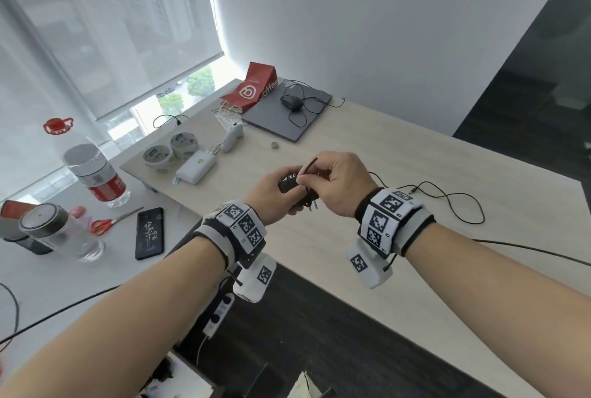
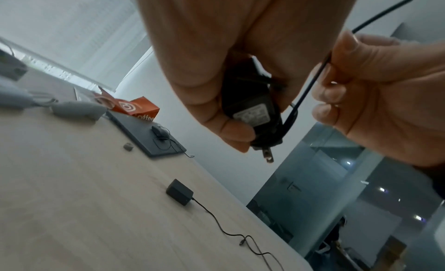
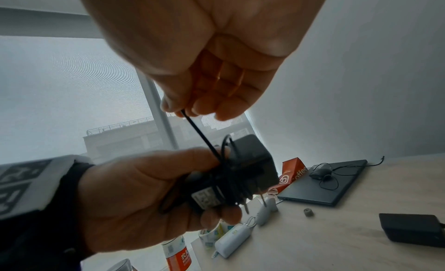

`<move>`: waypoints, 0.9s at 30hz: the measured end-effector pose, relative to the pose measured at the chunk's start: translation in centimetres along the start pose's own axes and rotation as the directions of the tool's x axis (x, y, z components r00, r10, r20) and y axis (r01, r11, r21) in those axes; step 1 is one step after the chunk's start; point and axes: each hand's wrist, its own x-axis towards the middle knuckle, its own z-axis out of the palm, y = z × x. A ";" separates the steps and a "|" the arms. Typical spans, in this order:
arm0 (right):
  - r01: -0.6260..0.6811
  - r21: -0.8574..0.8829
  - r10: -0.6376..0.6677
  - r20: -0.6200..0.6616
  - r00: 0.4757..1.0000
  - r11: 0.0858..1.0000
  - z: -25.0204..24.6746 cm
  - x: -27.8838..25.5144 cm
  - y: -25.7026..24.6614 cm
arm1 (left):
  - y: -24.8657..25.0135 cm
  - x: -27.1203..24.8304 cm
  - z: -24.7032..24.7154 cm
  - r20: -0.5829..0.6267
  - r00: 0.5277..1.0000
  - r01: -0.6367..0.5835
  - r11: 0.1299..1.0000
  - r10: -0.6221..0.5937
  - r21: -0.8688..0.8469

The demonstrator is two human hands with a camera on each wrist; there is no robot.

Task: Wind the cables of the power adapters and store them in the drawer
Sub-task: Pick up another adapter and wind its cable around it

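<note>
Here the left hand [image 1: 270,194] grips a black power adapter [image 2: 253,111] above the desk [image 1: 367,154], fingers curled round its body, prongs pointing down; from the head view most of the adapter is hidden btwn both hands, only the prongs and a dark edge show. Its cable [image 3: 225,172] is wrapped in several turns round the body, but turns blur together in the right wrist view, so can't count them. The right hand [image 1: 340,186] pinches the loose cable end btwn thumb and fingertips, just beside the adapter; the tip sticks up past the knuckles. A second adapter [image 2: 179,192] lies on the desk w/ its cable [image 2: 231,231] unwound and trailing, hidden behind the right wrist in the head view. Far end: a closed laptop [image 1: 287,116] w/ a mouse [image 1: 291,102] on it.
</note>
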 end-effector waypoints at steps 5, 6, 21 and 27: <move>-0.020 -0.004 0.020 -0.031 0.999 1.000 0.1 0.9 -0.7 | 0.1 0.3 -0.8 0.036 0.988 -0.153 0.932 0.149 0.329; -0.042 -0.004 0.042 -0.047 0.998 0.999 0.2 1.3 -0.5 | 0.3 0.4 -1.1 0.046 0.987 -0.161 0.911 0.155 0.380; -0.699 0.388 0.614 0.336 0.714 0.601 4.2 3.0 2.5 | -2.3 -2.6 -4.0 0.247 0.952 0.295 0.748 -0.178 -0.595; -0.701 0.297 0.576 0.412 0.706 0.648 8.5 3.0 3.0 | -6.3 -4.5 -6.5 0.109 0.952 0.256 0.556 -0.285 -0.791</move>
